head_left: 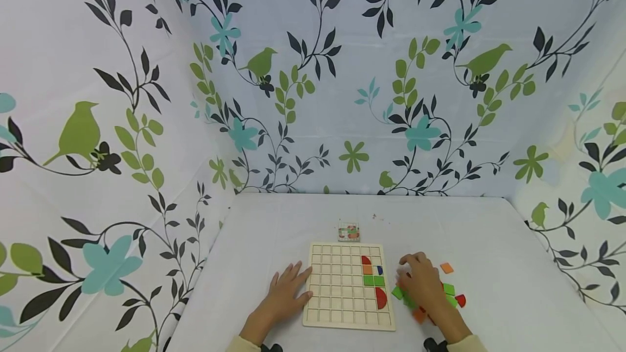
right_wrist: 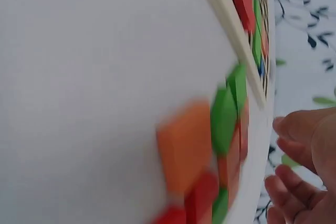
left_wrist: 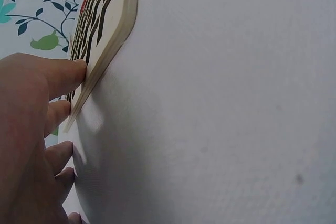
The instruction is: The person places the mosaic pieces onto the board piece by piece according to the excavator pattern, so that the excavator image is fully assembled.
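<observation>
Wooden grid board (head_left: pixel 337 288): flat, partly filled | loose coloured pieces (right_wrist: pixel 190 145): at right, perhaps overlapping

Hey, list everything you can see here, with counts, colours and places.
Table: one, white, central
Grid board: one, pale wood-coloured, on the table
Board pieces: six (two red, two green, one orange, one blue), in the board's right part
Loose pieces: too overlapped to count; green, orange, red; right of the board
Small patterned item: one, multicoloured, beyond the board
Backdrop: white with teal, green, black print, around the table
Wrist-worn items: two, black, bottom edge
Sleeves: two, beige, bottom edge
Left hand: one, at the board's left edge
Right hand: one, over the loose pieces
</observation>
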A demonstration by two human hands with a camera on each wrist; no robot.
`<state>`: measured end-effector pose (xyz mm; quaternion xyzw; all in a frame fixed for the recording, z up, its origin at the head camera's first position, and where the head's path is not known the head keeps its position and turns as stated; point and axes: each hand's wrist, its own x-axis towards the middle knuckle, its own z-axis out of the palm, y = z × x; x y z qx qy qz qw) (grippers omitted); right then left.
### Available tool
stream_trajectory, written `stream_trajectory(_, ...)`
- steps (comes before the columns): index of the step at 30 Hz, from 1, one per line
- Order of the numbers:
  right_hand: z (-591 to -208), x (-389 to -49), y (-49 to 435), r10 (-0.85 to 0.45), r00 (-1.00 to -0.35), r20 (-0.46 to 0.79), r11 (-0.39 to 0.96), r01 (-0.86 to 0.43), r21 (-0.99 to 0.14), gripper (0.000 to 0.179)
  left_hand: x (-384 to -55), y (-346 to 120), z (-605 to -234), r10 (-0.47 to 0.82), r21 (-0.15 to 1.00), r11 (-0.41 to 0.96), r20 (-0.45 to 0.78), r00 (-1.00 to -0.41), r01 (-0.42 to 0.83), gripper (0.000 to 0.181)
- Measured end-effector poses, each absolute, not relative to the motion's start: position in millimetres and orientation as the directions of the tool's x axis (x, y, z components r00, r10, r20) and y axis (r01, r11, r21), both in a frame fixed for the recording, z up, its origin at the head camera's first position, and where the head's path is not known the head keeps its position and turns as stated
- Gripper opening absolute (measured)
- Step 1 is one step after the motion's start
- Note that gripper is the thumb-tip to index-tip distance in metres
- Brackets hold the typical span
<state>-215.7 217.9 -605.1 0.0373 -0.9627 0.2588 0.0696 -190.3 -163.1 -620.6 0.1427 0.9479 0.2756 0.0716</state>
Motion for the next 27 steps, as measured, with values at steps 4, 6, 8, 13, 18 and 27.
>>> stream_trajectory(4, -599.8, -216.9, 254.6, 0.075, -0.985, 0.157, 0.866, -0.014, -0.501, 0.035, -190.0, -163.5, -620.1, 0.318, 0.553, 0.798, -0.048, -0.947, 0.24, 0.062)
stream_trajectory(6, -599.4, -217.6, 269.5, 0.128, -0.981, 0.146, 0.868, 0.04, -0.494, 0.043, -190.1, -163.9, -619.8, 0.317, 0.546, 0.803, -0.05, -0.947, 0.24, 0.063)
stream_trajectory(8, -601.1, -218.1, 281.1, 0.165, -0.979, 0.122, 0.867, 0.084, -0.491, 0.047, -190.1, -164.3, -619.3, 0.315, 0.539, 0.808, -0.052, -0.948, 0.239, 0.062)
stream_trajectory(13, -610.0, -221.8, 295.3, 0.167, -0.982, 0.086, 0.859, 0.103, -0.502, 0.036, -190.4, -165.0, -619.5, 0.313, 0.528, 0.816, -0.06, -0.948, 0.236, 0.063)
stream_trajectory(18, -616.5, -230.7, 295.9, 0.135, -0.989, 0.065, 0.824, 0.075, -0.561, 0.03, -190.6, -166.0, -621.4, 0.321, 0.547, 0.802, -0.056, -0.945, 0.24, 0.063)
stream_trajectory(27, -617.0, -228.6, 285.5, 0.218, -0.976, 0.025, 0.819, 0.169, -0.549, 0.033, -191.7, -167.0, -624.8, 0.32, 0.541, 0.805, -0.052, -0.946, 0.242, 0.064)
